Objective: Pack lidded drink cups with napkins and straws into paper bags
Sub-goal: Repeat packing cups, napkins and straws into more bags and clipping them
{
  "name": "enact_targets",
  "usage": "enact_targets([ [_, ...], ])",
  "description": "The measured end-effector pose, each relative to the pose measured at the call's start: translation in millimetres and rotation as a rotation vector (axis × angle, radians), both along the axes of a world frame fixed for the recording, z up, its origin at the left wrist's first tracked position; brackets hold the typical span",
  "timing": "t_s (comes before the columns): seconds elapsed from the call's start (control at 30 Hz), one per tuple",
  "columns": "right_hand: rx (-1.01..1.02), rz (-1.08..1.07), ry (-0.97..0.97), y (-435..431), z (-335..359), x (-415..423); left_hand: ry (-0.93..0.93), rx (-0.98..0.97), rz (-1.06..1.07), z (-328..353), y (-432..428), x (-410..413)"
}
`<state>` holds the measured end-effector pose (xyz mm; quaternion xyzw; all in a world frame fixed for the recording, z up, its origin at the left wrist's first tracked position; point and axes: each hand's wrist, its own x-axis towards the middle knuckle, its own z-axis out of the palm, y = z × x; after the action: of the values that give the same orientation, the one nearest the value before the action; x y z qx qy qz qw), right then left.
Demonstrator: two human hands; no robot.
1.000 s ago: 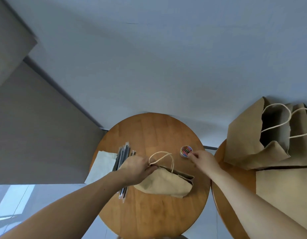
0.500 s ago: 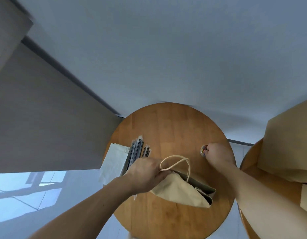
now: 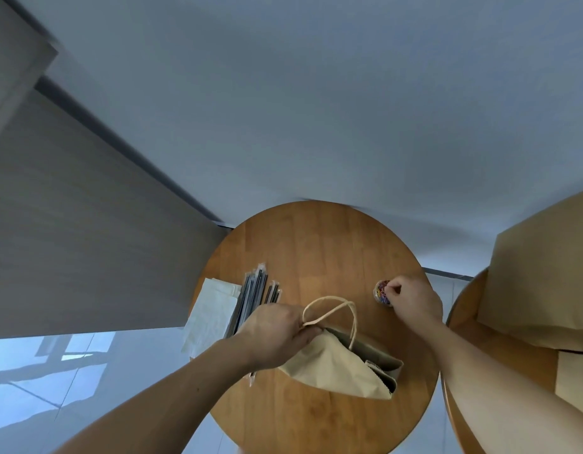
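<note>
Your right hand [image 3: 414, 304] has reached the clip tub [image 3: 382, 292], fingers curled; whether they hold a clip, I cannot tell. Your left hand [image 3: 277, 335] still pinches the bag [image 3: 332, 368] closed, ready for clipping.

The left forearm [image 3: 172, 394] and right forearm [image 3: 500, 381] are unsleeved; the left hand [image 3: 273, 335] and right hand [image 3: 414, 303] are ungloved.

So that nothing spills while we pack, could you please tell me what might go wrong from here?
The right hand pinches at the small clear tub of coloured paper clips; it may tip and spill.
The white napkins reach over the left edge of the round wooden table and might slip off.
Only the left hand holds the small brown paper bag by its folded top, which could spring open.
</note>
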<state>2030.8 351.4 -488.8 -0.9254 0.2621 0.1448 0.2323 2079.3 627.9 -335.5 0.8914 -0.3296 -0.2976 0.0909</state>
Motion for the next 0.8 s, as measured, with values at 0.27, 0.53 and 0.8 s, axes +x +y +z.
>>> enact_targets([
  [0.27, 0.24, -0.122, -0.197, 7, 24, -11, -0.027, 0.016, 0.013, 3, 2, -7],
  [0.53, 0.5, -0.161, -0.451, 32, 114, -32, -0.033, 0.082, 0.041, 19, -2, -18],
  [0.8, 0.539, -0.046, -0.677, 66, 213, -81, -0.025, 0.062, 0.043, 23, -2, -19],
])
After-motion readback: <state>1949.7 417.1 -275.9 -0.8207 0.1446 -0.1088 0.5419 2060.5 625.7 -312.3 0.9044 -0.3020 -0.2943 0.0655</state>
